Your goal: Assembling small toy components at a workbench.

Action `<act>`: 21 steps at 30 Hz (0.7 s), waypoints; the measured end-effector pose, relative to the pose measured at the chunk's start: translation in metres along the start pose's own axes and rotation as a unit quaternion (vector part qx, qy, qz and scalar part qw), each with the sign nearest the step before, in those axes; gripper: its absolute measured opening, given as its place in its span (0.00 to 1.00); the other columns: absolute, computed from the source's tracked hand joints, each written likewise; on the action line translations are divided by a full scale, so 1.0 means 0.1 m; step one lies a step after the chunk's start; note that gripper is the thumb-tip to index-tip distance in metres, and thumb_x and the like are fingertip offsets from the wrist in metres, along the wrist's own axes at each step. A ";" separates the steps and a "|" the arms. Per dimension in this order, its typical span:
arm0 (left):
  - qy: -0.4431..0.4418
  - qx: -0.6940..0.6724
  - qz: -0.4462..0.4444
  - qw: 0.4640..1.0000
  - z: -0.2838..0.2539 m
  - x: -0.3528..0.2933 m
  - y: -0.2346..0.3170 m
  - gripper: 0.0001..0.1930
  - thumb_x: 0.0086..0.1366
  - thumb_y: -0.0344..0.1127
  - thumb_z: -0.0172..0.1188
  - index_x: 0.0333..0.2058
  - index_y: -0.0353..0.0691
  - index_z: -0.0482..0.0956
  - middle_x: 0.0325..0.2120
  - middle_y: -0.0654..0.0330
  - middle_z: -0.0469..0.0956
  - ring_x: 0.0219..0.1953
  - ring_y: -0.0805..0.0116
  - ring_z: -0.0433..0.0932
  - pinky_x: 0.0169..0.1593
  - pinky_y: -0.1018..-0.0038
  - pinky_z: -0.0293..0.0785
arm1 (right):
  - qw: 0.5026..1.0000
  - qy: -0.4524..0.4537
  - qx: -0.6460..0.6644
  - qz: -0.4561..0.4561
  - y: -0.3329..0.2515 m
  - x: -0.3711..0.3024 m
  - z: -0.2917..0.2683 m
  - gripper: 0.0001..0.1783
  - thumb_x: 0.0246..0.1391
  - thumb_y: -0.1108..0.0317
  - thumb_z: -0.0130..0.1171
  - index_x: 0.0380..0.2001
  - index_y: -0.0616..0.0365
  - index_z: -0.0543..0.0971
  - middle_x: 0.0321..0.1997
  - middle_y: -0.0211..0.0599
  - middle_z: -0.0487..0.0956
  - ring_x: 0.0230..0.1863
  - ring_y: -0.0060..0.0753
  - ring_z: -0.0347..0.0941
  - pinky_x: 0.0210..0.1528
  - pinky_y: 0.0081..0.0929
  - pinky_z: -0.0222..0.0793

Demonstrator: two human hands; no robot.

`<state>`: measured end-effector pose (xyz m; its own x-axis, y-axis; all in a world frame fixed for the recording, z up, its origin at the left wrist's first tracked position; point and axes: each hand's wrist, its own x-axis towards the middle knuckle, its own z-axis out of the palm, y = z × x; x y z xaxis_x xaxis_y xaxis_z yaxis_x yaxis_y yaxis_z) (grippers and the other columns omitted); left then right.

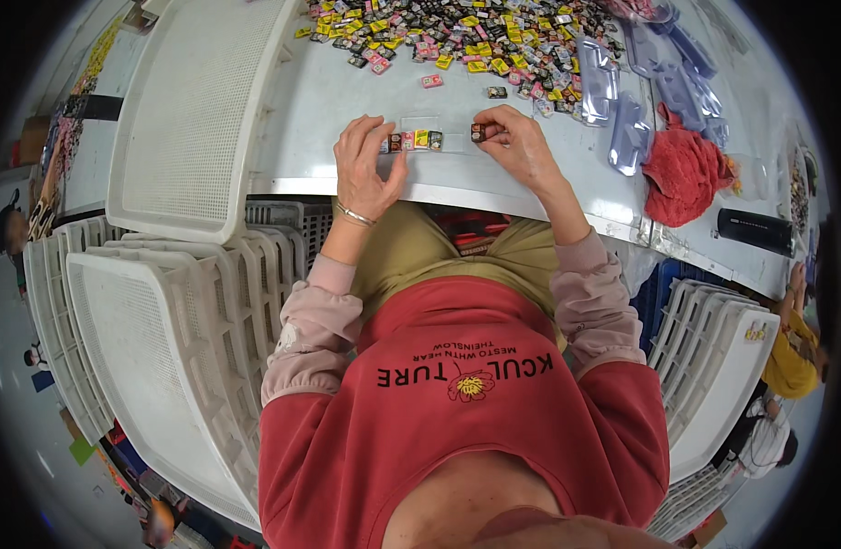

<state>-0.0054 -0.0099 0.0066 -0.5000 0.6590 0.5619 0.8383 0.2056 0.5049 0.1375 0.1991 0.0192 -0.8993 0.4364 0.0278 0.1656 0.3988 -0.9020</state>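
On the table before me lies a small clear plastic case (421,123) with a row of little packets (421,140) along it: dark, pink, yellow and black. My left hand (364,169) is at the row's left end, thumb and forefinger curved around the case's end; its other fingers are loosely bent. Just right of the case, my right hand (516,146) pinches one small dark packet (478,133) between thumb and fingertips. A pink packet (432,80) and a dark packet (497,92) lie loose beyond the case.
A heap of small packets (475,41) covers the far table. Clear plastic trays (629,133), a red cloth (685,174) and a black cylinder (755,231) are at right. A white perforated tray (192,110) stands left; stacked white crates (155,357) flank me. Other people are around.
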 end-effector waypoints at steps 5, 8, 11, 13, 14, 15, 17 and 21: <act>-0.011 -0.001 0.007 1.000 -0.01 0.00 0.00 0.20 0.50 0.30 0.62 0.45 0.39 0.77 0.48 0.54 0.73 0.55 0.51 0.68 0.57 0.60 0.62 | 0.992 -0.023 0.114 0.041 -0.03 0.03 0.06 0.18 0.42 0.83 0.63 0.40 0.62 0.78 0.36 0.31 0.76 0.35 0.22 0.74 0.37 0.17 0.72; -0.064 0.047 0.059 0.995 -0.06 0.00 0.05 0.21 0.52 0.35 0.62 0.47 0.43 0.76 0.50 0.57 0.73 0.57 0.52 0.65 0.57 0.57 0.60 | 0.998 -0.016 -0.044 -0.049 -0.18 0.06 0.19 0.19 0.40 0.80 0.66 0.40 0.59 0.79 0.36 0.31 0.76 0.35 0.24 0.73 0.34 0.20 0.70; -0.132 0.066 0.106 0.983 -0.09 0.02 0.09 0.23 0.55 0.41 0.61 0.52 0.47 0.75 0.54 0.62 0.71 0.60 0.54 0.62 0.58 0.53 0.57 | 0.993 0.002 -0.077 -0.087 -0.18 0.05 0.24 0.19 0.38 0.75 0.68 0.38 0.58 0.80 0.34 0.38 0.76 0.36 0.38 0.74 0.39 0.32 0.71; -0.210 0.096 0.160 0.960 -0.12 0.04 0.11 0.26 0.57 0.46 0.61 0.55 0.49 0.72 0.57 0.65 0.69 0.62 0.55 0.61 0.60 0.51 0.55 | 0.995 0.002 -0.060 -0.083 -0.17 0.03 0.23 0.18 0.39 0.74 0.68 0.38 0.58 0.80 0.35 0.39 0.76 0.37 0.43 0.75 0.41 0.33 0.71; -0.210 0.095 0.161 0.960 -0.12 0.04 0.11 0.26 0.57 0.46 0.61 0.55 0.49 0.72 0.57 0.65 0.69 0.62 0.55 0.61 0.60 0.51 0.55 | 0.995 0.003 -0.062 -0.083 -0.15 0.02 0.21 0.18 0.39 0.74 0.68 0.38 0.58 0.80 0.35 0.39 0.76 0.37 0.43 0.75 0.41 0.33 0.71; -0.225 0.097 0.157 0.957 -0.13 0.04 0.10 0.27 0.57 0.46 0.60 0.56 0.50 0.72 0.59 0.66 0.68 0.63 0.56 0.61 0.61 0.51 0.54 | 0.993 0.007 -0.068 -0.098 -0.12 0.00 0.21 0.18 0.40 0.75 0.67 0.40 0.58 0.80 0.36 0.37 0.76 0.37 0.39 0.73 0.39 0.30 0.70; -0.240 0.098 0.154 0.953 -0.13 0.04 0.09 0.28 0.58 0.47 0.60 0.57 0.52 0.71 0.60 0.67 0.66 0.64 0.56 0.60 0.62 0.52 0.52 | 0.991 0.013 -0.074 -0.112 -0.09 -0.05 0.24 0.18 0.41 0.76 0.67 0.41 0.57 0.80 0.38 0.35 0.76 0.37 0.36 0.72 0.38 0.28 0.69; -0.235 0.094 0.150 0.956 -0.10 0.05 0.09 0.28 0.58 0.48 0.60 0.57 0.51 0.71 0.60 0.65 0.67 0.63 0.57 0.61 0.62 0.52 0.52 | 0.940 0.065 -0.254 -0.217 -0.19 -0.23 0.41 0.15 0.45 0.76 0.62 0.40 0.56 0.81 0.41 0.32 0.76 0.42 0.39 0.70 0.44 0.34 0.67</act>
<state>-0.0025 -0.0121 0.0208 -0.1148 0.9517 0.2846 0.9752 0.0534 0.2147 0.1384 0.1484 0.0176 -0.8752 0.2262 0.4276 -0.0031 0.8813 -0.4726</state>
